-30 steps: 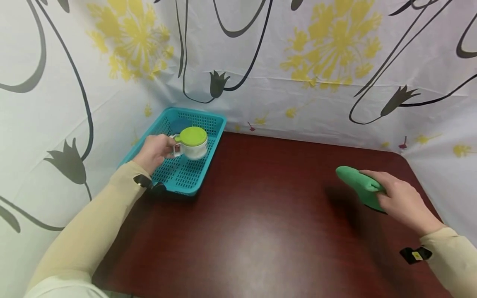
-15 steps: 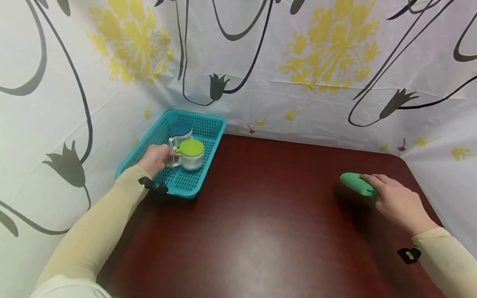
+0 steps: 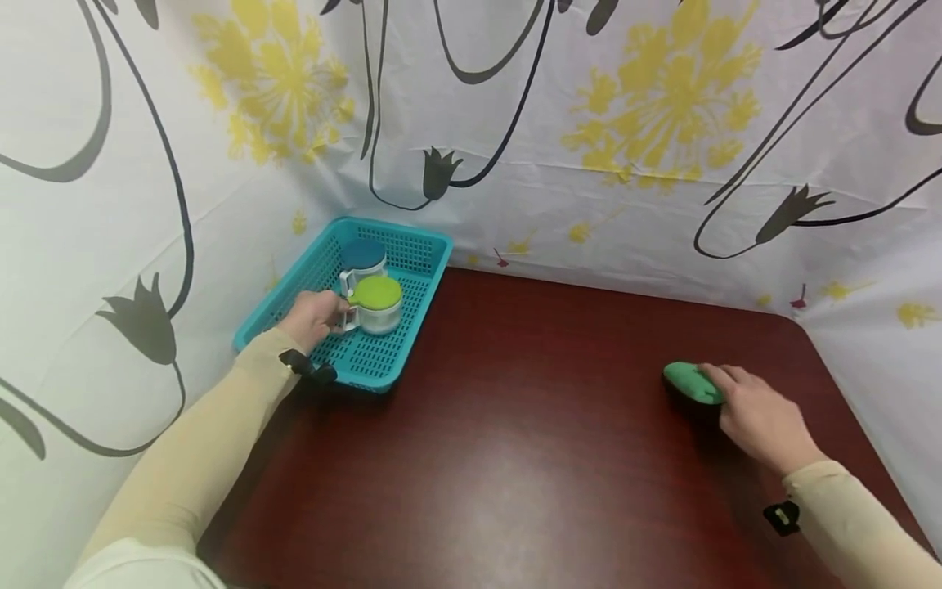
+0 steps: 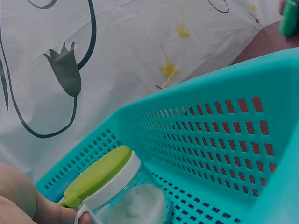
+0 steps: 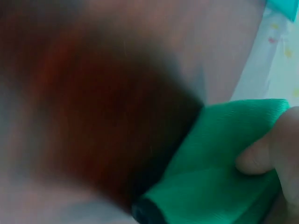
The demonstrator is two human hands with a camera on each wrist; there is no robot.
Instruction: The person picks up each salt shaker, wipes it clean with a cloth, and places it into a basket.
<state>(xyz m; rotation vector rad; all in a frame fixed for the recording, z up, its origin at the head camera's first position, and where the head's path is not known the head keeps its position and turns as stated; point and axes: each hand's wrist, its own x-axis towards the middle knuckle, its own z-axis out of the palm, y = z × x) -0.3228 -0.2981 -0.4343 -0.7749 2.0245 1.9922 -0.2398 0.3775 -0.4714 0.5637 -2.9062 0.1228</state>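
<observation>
A clear seasoning jar with a lime-green lid (image 3: 379,293) and a side handle stands upright in the teal basket (image 3: 360,381). My left hand (image 3: 312,317) pinches that handle; the left wrist view shows fingers at it beside the green lid (image 4: 100,175). Just behind is a second jar with a blue lid (image 3: 364,254), its lower part partly covered by the first. On the right side of the table, my right hand (image 3: 761,417) grips a folded green cloth (image 3: 692,383), thumb on top in the right wrist view. Whether the cloth touches the tabletop, I cannot tell.
The dark red-brown table (image 3: 537,425) stretches between the two hands. A white curtain (image 3: 515,196) with flower patterns closes off the back and both sides. The basket stands in the back left corner against it.
My left hand has lowered the green-lidded jar into the basket, in front of the blue-lidded one. My right hand has brought the green cloth lower and slightly left.
</observation>
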